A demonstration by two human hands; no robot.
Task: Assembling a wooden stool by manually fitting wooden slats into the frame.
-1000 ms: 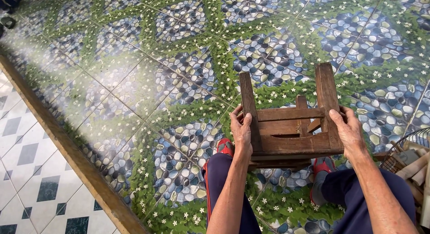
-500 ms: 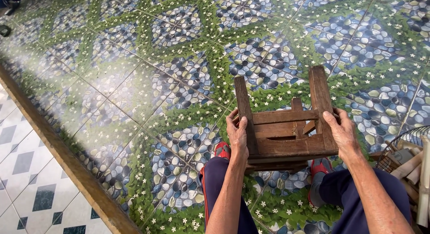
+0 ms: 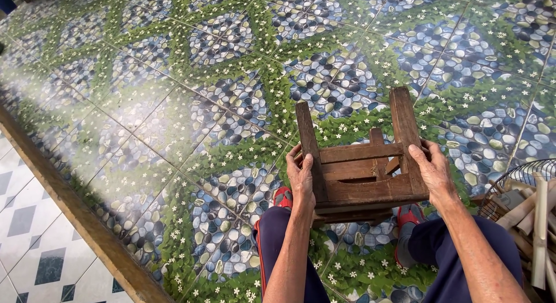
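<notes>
Sitting with dark-trousered knees [image 3: 463, 262] just under the wooden stool [image 3: 362, 175]. Gripping it upturned above the lap: left hand [image 3: 301, 178] curling shut around one leg, right hand [image 3: 431, 172] wrapping the opposite leg and rail. Probably handling stiff, rough and fairly light; taking hold at the legs looking surest. Lying beyond the stool, pebble-and-flower patterned floor tiles [image 3: 231, 94].

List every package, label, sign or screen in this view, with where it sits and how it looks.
None in view. Both hands, left hand and right hand, hold an upturned brown wooden stool over the pebble-and-flower tiled floor; a wire basket of wooden pieces stands at the right edge.
</notes>
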